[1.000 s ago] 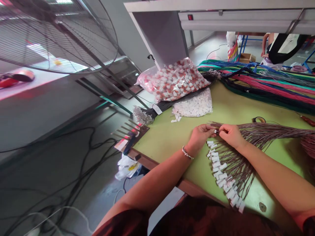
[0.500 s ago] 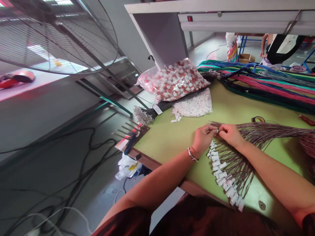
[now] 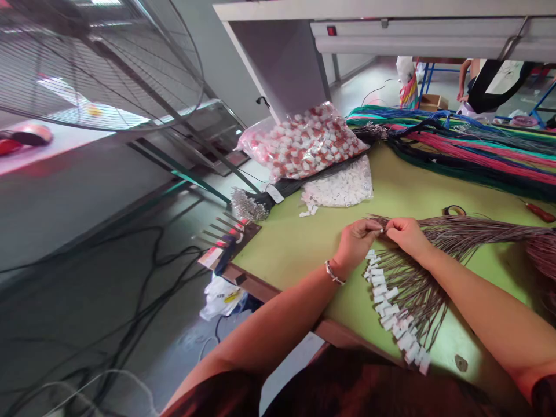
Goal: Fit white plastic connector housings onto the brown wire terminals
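Observation:
My left hand (image 3: 358, 237) pinches a small white connector (image 3: 381, 231) between thumb and fingertips. Right against it, my right hand (image 3: 406, 236) is closed on a thin brown wire, mostly hidden by the fingers. Below my hands lies a fan of brown wires (image 3: 419, 289), with a slanting row of white connectors (image 3: 391, 310) on their ends. The rest of the brown wire bundle (image 3: 486, 230) stretches away to the right.
A bag of white and orange pieces (image 3: 310, 142) and a bag of white connectors (image 3: 341, 184) lie at the back of the green table (image 3: 278, 258). Coloured wires (image 3: 473, 145), a tape roll (image 3: 454, 211) and a red-handled tool (image 3: 540, 211) are at the right. A fan (image 3: 104, 69) stands left.
Both hands stay together at nearly the same spot, the fingertips shifting slightly around the small connector. The whole view has moved a little; the wires and connector row lie as before.

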Tool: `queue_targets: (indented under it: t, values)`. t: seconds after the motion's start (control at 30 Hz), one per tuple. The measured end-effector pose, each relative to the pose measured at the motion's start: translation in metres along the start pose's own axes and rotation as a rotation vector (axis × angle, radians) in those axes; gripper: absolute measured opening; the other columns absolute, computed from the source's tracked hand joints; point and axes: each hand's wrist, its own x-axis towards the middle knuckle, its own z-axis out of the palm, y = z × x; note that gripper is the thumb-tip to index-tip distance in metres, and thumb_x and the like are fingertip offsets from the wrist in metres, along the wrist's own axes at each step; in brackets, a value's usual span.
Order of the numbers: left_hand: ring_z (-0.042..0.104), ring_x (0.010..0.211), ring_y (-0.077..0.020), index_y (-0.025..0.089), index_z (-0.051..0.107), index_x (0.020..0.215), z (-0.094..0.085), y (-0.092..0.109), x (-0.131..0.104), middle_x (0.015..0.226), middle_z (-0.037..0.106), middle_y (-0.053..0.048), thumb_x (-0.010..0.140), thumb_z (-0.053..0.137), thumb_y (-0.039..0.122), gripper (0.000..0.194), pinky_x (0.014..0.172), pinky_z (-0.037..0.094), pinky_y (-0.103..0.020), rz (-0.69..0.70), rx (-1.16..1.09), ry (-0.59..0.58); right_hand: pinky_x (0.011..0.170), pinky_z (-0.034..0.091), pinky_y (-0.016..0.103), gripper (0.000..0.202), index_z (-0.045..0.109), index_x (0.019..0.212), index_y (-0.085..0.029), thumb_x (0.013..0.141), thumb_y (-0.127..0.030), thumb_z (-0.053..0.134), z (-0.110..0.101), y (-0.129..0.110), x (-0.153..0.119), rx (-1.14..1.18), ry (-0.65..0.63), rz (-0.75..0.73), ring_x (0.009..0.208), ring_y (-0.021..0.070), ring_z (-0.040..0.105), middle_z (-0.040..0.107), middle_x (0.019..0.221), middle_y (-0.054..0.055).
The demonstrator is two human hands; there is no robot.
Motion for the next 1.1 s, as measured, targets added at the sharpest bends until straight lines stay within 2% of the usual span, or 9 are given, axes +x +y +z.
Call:
queue_targets:
  t: [0.1,0.17,0.4,0.53,0.63,0.73,0.83,0.97,1.1]
  values:
    - [0.064,0.075,-0.016,0.017,0.067,0.069,0.002,-0.002,-0.001,0.077,0.07,-0.004,0.07,0.062,0.011,0.007,0.077,0.051,-0.032,0.114,0.13,-0.004,0.047,0.025,0.022,0.015,0.05,0.051,-0.017,0.059,-0.028,0.048,0.001,0.001,0.0,0.023,0.0,0.005,0.048,0.0079,0.032,0.041,0.047,-0.005]
    - [0.064,0.075,-0.0164,0.018,0.068,0.07,0.004,-0.004,-0.001,0.077,0.07,-0.004,0.07,0.061,0.011,0.009,0.076,0.051,-0.032,0.121,0.171,0.001,0.046,0.024,0.022,0.015,0.049,0.05,-0.017,0.059,-0.029,0.048,0.001,0.0,0.0,0.031,-0.001,-0.001,0.048,0.0079,0.031,0.039,0.046,-0.005]
    - [0.062,0.068,-0.013,0.015,0.066,0.067,0.009,-0.001,-0.002,0.071,0.068,-0.002,0.065,0.066,0.013,0.003,0.071,0.051,-0.027,-0.118,-0.104,0.047,0.047,0.024,0.022,0.015,0.051,0.052,-0.017,0.059,-0.03,0.049,0.0,-0.003,-0.001,0.008,-0.022,0.003,0.048,0.0083,0.032,0.041,0.047,-0.004]
    - [0.061,0.062,-0.0101,0.013,0.065,0.076,0.008,0.009,-0.001,0.069,0.067,-0.001,0.064,0.071,0.021,0.015,0.064,0.051,-0.024,-0.218,-0.246,0.018,0.047,0.024,0.023,0.016,0.053,0.053,-0.016,0.06,-0.029,0.048,-0.001,-0.002,-0.001,0.042,-0.017,0.01,0.049,0.0084,0.032,0.042,0.048,-0.004]
    - [0.06,0.058,-0.0095,0.013,0.065,0.09,0.005,0.015,0.001,0.069,0.066,-0.001,0.066,0.071,0.029,0.03,0.055,0.05,-0.021,-0.279,-0.235,-0.014,0.047,0.024,0.023,0.015,0.051,0.052,-0.016,0.06,-0.029,0.047,-0.001,-0.001,-0.002,0.052,-0.001,-0.006,0.049,0.0084,0.032,0.041,0.048,-0.004]
    - [0.057,0.05,-0.0084,0.011,0.066,0.079,0.001,0.016,0.003,0.058,0.063,-0.001,0.066,0.072,0.032,0.025,0.051,0.048,-0.021,-0.345,-0.153,-0.06,0.047,0.024,0.022,0.015,0.053,0.053,-0.016,0.06,-0.028,0.047,0.0,-0.002,-0.003,0.017,0.008,-0.029,0.049,0.0083,0.032,0.042,0.048,-0.004]
    - [0.058,0.051,-0.0092,0.01,0.066,0.071,-0.002,0.015,0.004,0.057,0.064,-0.002,0.062,0.075,0.03,0.023,0.054,0.049,-0.023,-0.387,-0.206,-0.104,0.047,0.025,0.022,0.015,0.053,0.052,-0.016,0.06,-0.028,0.046,0.0,-0.004,-0.004,-0.02,0.002,-0.044,0.049,0.0082,0.032,0.042,0.048,-0.004]
    - [0.06,0.057,-0.0097,0.011,0.066,0.069,-0.003,0.014,0.004,0.062,0.067,-0.002,0.056,0.079,0.026,0.024,0.064,0.051,-0.026,-0.365,-0.313,-0.079,0.047,0.024,0.023,0.016,0.052,0.051,-0.016,0.06,-0.028,0.047,-0.001,-0.006,-0.003,-0.012,-0.023,-0.013,0.048,0.0081,0.031,0.041,0.047,-0.004]
    - [0.061,0.061,-0.0113,0.013,0.066,0.066,-0.001,0.013,0.003,0.064,0.067,-0.001,0.055,0.079,0.025,0.022,0.071,0.052,-0.029,-0.319,-0.311,-0.046,0.046,0.022,0.022,0.015,0.052,0.051,-0.016,0.06,-0.028,0.048,-0.002,-0.005,-0.002,0.032,-0.041,0.025,0.048,0.0076,0.03,0.039,0.046,-0.005]
